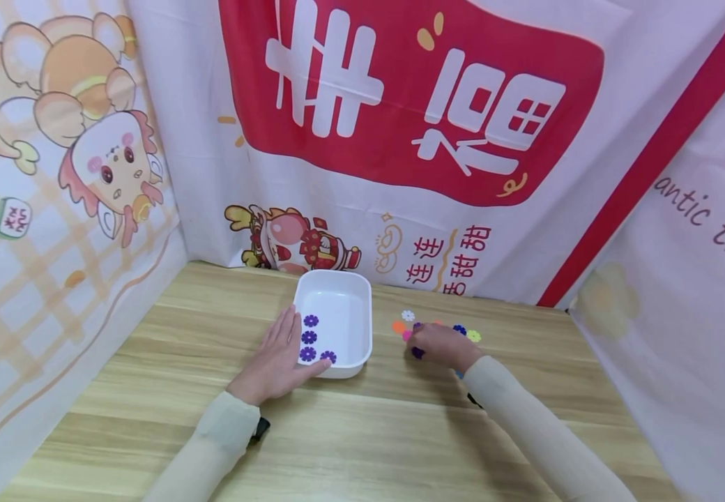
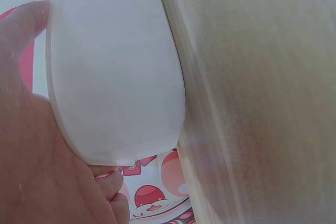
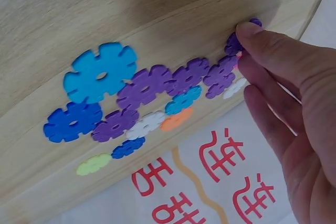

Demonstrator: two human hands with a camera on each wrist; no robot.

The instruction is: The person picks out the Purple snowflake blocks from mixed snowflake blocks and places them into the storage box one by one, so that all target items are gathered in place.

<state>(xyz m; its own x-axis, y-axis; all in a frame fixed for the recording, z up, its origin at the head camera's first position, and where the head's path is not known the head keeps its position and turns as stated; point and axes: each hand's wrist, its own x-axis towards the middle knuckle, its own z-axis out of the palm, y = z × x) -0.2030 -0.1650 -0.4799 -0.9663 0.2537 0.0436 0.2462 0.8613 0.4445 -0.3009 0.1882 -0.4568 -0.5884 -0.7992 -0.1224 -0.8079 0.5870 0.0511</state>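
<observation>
Fingers of the right hand (image 1: pixel 443 345) pinched a purple disc (image 3: pixel 234 43) between thumb and forefinger near the table's (image 1: pixel 362 446) far edge, beside scattered coloured discs (image 3: pixel 146 85). The left hand's (image 1: pixel 277 359) fingers lay straight along the white tray's (image 1: pixel 369 314) left edge, thumb spread along its near edge, by four purple discs (image 1: pixel 309 337) inside.
</observation>
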